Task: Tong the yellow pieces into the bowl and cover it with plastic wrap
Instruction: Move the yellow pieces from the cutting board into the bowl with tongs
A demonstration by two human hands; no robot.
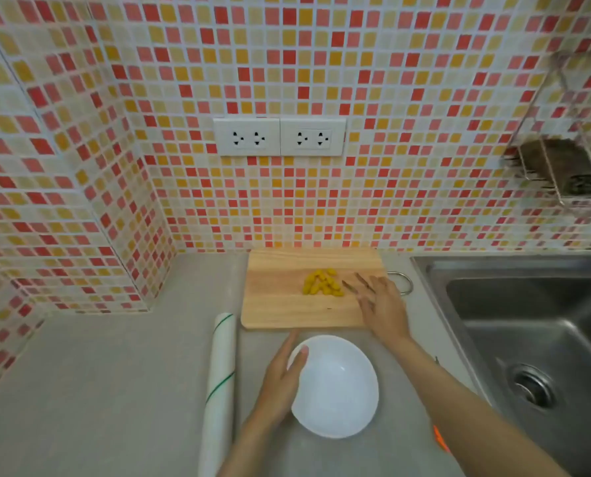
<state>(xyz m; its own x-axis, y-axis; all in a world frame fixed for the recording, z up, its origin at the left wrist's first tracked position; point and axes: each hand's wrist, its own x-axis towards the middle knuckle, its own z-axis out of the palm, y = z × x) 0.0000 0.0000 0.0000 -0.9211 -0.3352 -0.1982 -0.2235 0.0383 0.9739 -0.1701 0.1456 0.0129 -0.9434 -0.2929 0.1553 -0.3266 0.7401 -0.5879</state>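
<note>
Nearby, yellow pieces lay heaped on the board, far of my bowl. Right hand rested spread over the tongs, gripping nothing; left hand lay open against the bowl. Risk: a loose pinch could scatter pieces.

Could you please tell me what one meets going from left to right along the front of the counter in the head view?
Plastic wrap roll → left hand → white bowl → sink.

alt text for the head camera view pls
A person's right hand reaches to metal tongs beside a pile of yellow pieces on a wooden cutting board, while the left hand touches an empty white bowl. A plastic wrap roll lies left of it; a sink is right.
</note>
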